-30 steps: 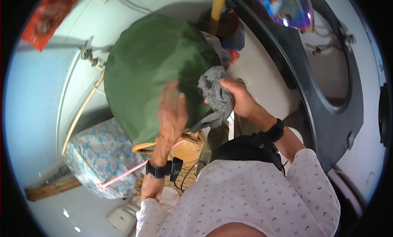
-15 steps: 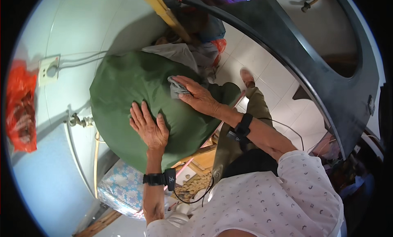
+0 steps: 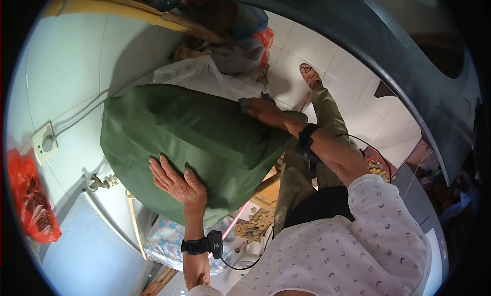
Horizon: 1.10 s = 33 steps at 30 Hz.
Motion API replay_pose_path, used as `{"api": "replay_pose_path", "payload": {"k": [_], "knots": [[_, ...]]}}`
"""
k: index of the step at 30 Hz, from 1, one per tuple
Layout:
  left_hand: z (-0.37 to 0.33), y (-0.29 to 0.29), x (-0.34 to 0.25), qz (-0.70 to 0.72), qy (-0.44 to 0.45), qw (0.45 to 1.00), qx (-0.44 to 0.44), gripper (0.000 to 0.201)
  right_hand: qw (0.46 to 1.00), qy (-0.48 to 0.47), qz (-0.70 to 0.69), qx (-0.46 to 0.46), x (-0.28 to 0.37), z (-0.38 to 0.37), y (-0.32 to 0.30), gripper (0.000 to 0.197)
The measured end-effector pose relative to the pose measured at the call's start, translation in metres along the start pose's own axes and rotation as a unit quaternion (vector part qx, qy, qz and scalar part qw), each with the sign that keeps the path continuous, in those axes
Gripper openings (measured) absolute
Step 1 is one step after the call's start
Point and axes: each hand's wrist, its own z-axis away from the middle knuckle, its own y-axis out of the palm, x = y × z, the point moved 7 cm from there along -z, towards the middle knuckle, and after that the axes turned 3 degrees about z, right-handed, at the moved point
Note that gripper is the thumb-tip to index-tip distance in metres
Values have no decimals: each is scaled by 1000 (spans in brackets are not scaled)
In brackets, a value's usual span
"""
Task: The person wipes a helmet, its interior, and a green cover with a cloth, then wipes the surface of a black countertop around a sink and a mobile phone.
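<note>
Green cover: broad, creased; spread in front of the person, between the wall (image 3: 66, 86) and the trousered leg (image 3: 330, 109); both hands at it (image 3: 174, 127).
Left hand: palm down on the cover's near part, fingers extended and loosely parted, grasping nothing (image 3: 181, 187).
Right hand: at the cover's far right edge, fingers bent around a grey cloth (image 3: 267, 97), mostly hidden (image 3: 265, 113).
Wristbands: black, one on each wrist (image 3: 196, 246).
Clear bag: beyond the cover's far edge (image 3: 197, 71).
Floral bag: partly under the cover's near edge (image 3: 169, 242).
Tap: on the wall, just left of the cover (image 3: 98, 182).
Socket: wall-mounted, plug inserted (image 3: 45, 141).
Red bag: far left, near the socket (image 3: 31, 196).
</note>
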Motion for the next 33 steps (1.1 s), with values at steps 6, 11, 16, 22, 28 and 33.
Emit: {"api": "replay_pose_path", "payload": {"k": [6, 11, 16, 22, 28, 33], "knots": [[-2, 0, -1, -18, -1, 1000, 5, 56, 1000, 24, 2, -8, -60, -1, -16, 36], [4, 3, 3, -24, -13, 1000, 10, 55, 989, 94, -94, -67, -15, -17, -67, 38], [-4, -3, -2, -14, 18, 1000, 2, 55, 977, -126, -170, 3, 106, -42, -54, 44], [-3, -2, -3, -7, 17, 1000, -6, 54, 977, -201, -54, 45, 113, -41, -5, 48], [-3, -2, -4, -15, 14, 1000, -6, 54, 989, -50, 65, 123, -3, -25, 3, 45], [-2, -3, -4, -13, 15, 1000, -3, 54, 978, -9, 126, 164, -39, 1, -11, 45]]}}
